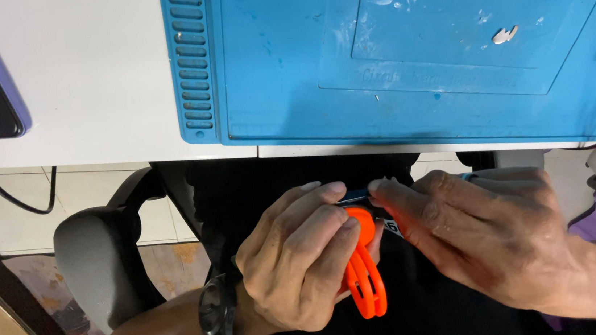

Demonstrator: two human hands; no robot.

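Head view: both hands work in the lap, below the blue repair mat (288, 66) on the table.
Left hand (296, 262): fingers curled and pinching an orange plastic tool (366, 281).
Right hand (486, 233): fingers pressed together, nipping a small dark part (356, 197) just above the tool.
Handling: the tool looks light, stiff and smooth; best held by its looped end.

Bright, even light falls from above, with no hard shadows. The white desk (85, 79) at 11 o'clock is nearly washed out. Soft sheen lies on the blue mat (290, 81) at 12 o'clock. The lap area at 6 o'clock is dark, detail lost. Focus is sharp throughout; edges bend slightly.
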